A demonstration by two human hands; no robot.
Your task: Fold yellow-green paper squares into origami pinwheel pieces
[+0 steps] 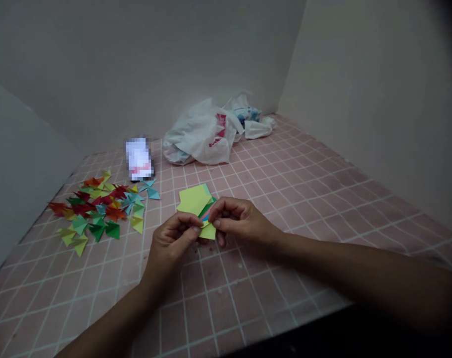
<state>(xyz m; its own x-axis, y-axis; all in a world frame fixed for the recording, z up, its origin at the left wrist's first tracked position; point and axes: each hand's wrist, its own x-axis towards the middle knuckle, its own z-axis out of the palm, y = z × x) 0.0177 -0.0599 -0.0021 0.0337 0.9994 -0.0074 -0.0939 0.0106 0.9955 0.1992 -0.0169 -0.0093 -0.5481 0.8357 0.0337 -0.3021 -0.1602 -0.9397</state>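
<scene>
Between my two hands is a small piece of yellow paper (pixel 210 231), partly folded. My left hand (pixel 176 236) pinches its left edge with thumb and fingers. On the other side, my right hand (pixel 244 221) is closed on its upper right edge, the thumb pressed against the fingers. Just beyond my fingers lies a stack of coloured paper sheets (pixel 192 197), yellow on top, with green, blue and pink edges showing underneath. My hands cover the stack's near part.
To the left spreads a pile of small folded paper pieces (pixel 103 201) in red, orange, yellow, green and blue. A lit phone (pixel 139 159) stands behind it. White plastic bags (pixel 203 134) and a tissue pack (pixel 246 113) sit at the back on the pink checked tablecloth (pixel 304 184), near the walls.
</scene>
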